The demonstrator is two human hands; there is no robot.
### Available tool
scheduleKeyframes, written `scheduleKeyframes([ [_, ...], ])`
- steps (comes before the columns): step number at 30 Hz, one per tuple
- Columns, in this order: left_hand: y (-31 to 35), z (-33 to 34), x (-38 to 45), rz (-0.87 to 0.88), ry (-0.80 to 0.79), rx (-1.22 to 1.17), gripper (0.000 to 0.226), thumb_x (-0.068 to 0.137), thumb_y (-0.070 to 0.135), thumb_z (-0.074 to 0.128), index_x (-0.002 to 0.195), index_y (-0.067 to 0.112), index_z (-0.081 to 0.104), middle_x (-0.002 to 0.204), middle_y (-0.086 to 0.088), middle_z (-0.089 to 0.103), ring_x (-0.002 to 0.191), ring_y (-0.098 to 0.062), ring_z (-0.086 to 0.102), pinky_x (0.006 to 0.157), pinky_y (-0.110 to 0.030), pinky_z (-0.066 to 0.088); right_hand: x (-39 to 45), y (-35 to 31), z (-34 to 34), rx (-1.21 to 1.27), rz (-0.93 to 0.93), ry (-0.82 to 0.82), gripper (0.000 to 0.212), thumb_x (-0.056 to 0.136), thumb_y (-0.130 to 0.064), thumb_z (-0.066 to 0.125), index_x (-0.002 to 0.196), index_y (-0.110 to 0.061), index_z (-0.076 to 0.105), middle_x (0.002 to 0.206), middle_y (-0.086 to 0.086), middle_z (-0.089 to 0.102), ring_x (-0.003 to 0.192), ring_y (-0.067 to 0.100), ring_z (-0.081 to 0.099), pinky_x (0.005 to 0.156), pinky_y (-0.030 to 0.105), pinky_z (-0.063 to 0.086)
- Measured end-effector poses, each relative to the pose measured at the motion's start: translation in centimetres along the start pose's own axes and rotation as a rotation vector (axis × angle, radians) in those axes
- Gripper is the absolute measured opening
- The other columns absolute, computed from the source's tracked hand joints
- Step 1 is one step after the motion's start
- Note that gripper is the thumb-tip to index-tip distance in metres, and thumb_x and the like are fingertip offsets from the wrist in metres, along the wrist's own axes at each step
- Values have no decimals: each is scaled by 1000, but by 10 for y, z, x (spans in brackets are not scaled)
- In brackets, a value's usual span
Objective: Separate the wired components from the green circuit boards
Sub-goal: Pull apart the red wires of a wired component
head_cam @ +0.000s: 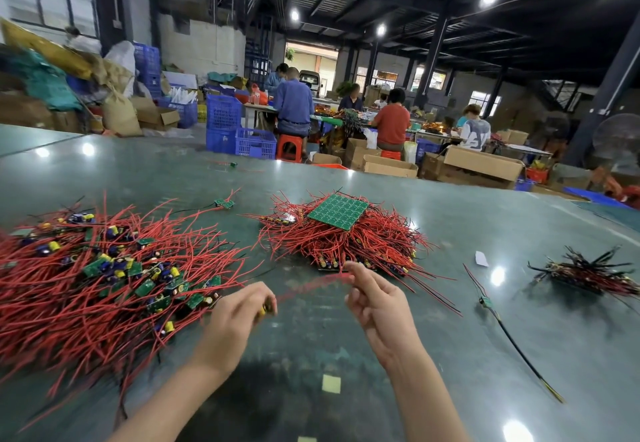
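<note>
Surface: glossy green table [450,355] under my hands.
Red wire [311,285]: blurred, stretched between my fingers.
Left hand [239,317]: fingers curled, pinching its component end.
Right hand [377,299]: fingertips pinching its far end.
Loose pile [97,275]: touching my left knuckles.
Green panel [337,212]: atop wire heap [346,244] beyond my right fingertips.

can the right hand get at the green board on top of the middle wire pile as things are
Probably not yet: the right hand pinches a red wire stretched to the left hand. The green board lies uncovered on the pile, straight ahead.

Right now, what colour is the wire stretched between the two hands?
Red. The wire, blurred, shows best in the head view.
</note>
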State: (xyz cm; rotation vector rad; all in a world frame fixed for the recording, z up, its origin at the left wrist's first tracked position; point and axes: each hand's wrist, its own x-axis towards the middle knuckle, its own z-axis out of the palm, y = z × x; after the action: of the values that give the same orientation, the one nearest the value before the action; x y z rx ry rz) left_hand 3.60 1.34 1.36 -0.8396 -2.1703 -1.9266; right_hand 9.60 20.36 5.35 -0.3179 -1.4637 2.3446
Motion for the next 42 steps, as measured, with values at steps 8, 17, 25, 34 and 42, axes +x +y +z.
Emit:
scheduleKeyframes([
  [8,5,-10,18,-425,144,-1014,17,75,9,52,88,13,62,77,0,67,71,-13,58,75,-25,45,-3,11,10,-298,-243,50,19,92,-21,56,86,-20,74,72,-7,67,58,2,46,56,12,38],
  [17,-1,3,11,-313,216,-807,28,66,2,63,75,25,75,75,14,70,76,1,61,78,-17,48,-17,32,35,-600,-144,-277,33,97,-18,47,77,-20,72,65,-6,68,54,2,50,54,14,38],
  [25,-1,19,0,-180,69,-716,27,61,-1,67,76,21,71,93,-1,73,87,-16,67,78,-24,55,-20,42,42,-148,173,-256,31,94,-30,49,85,-10,71,73,2,69,56,10,54,56,17,45],
  [34,2,23,-2,-232,34,-620,45,63,6,70,106,16,63,98,-5,66,77,-13,65,72,-25,57,-11,31,29,49,64,-264,19,68,-27,67,68,-9,74,60,2,59,48,6,49,53,16,46],
  [42,6,20,-5,-511,-264,-764,57,51,24,91,91,-2,61,75,-15,66,56,-18,64,55,-28,56,-12,20,21,-461,-143,-307,20,86,-9,63,74,-20,76,59,-5,61,52,4,41,52,15,33],
])
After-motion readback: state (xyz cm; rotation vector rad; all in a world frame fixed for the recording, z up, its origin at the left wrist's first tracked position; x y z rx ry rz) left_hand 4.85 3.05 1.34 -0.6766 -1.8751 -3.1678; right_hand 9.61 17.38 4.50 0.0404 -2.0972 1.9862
